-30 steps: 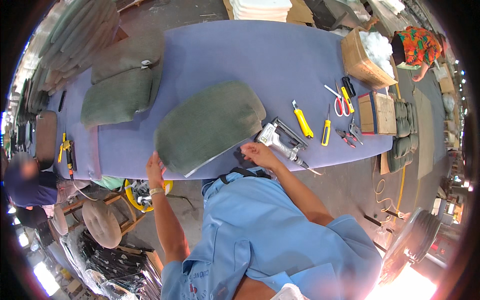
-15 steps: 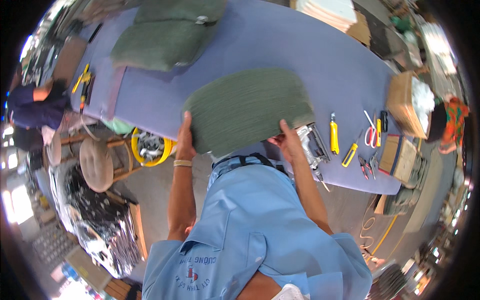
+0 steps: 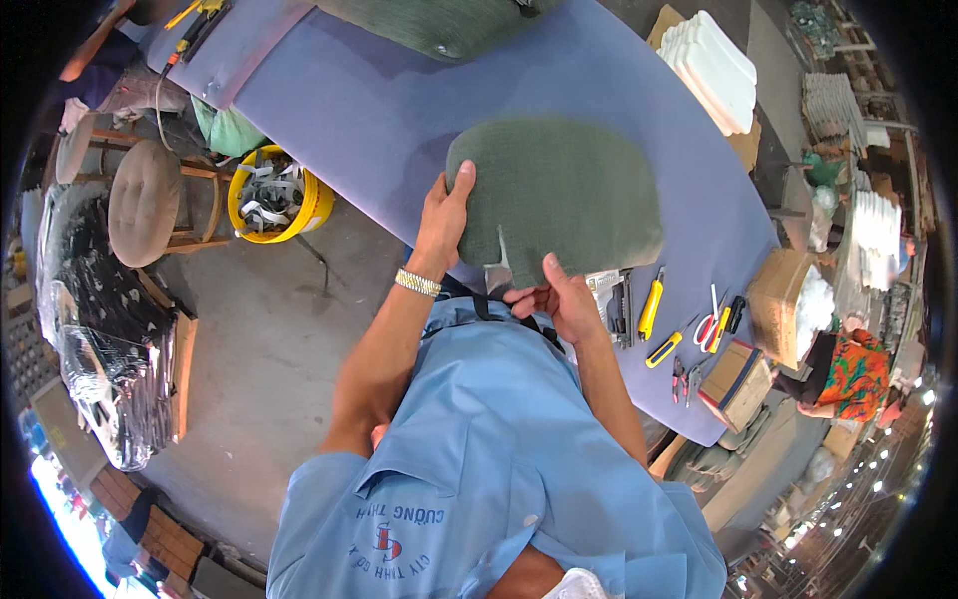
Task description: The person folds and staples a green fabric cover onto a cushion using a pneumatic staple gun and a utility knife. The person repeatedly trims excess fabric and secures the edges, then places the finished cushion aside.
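I hold a dark green fabric-covered seat pad (image 3: 561,195) above the blue-grey table (image 3: 349,100), tilted up in front of me. My left hand (image 3: 442,220) grips its left edge, thumb on the fabric and fingers behind. At the near edge my right hand (image 3: 564,302) pinches the pad between thumb and curled fingers. A pale strip shows on the near left part of the pad. Just right of my right hand lies a metal air tool that looks like a staple gun (image 3: 611,299), partly covered by the pad and hand.
More green pads (image 3: 439,30) lie at the table's far side. A yellow knife (image 3: 651,304), a screwdriver (image 3: 664,349), scissors (image 3: 706,327) and pliers (image 3: 694,382) lie right, beside a cardboard box (image 3: 778,304). A yellow bucket (image 3: 314,210) of scraps and a stool (image 3: 145,200) stand left.
The view has turned. The pad has shifted right and now stands more upright, and its near edge shows a pale strip. My left hand has moved higher along its left edge.
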The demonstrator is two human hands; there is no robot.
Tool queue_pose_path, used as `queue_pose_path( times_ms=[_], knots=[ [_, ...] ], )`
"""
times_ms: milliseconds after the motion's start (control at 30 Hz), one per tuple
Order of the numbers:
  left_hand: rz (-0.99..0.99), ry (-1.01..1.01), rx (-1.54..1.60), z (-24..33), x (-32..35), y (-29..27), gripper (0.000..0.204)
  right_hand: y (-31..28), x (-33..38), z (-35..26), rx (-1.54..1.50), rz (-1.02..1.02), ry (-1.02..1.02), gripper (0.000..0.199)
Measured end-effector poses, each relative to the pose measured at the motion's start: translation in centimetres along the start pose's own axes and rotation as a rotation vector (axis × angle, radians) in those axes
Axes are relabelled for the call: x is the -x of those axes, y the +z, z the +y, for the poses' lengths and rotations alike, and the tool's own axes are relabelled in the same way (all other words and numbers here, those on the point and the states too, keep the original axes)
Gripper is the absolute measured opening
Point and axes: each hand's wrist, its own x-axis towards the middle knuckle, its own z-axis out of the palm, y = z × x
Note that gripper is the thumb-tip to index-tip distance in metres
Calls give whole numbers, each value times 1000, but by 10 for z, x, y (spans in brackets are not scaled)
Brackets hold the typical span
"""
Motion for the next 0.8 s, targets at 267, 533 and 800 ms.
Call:
queue_pose_path(
  times_ms=[267,533,800],
  knots=[
    [38,-219,288,-39,3,-11,68,14,15,1,655,210,-120,68],
    [104,-213,372,-68,-16,-25,64,45,-27,-41,827,232,-374,67],
    [-337,808,-1043,-23,45,-64,74,43,-28,-43,629,169,-309,60]
  ],
)
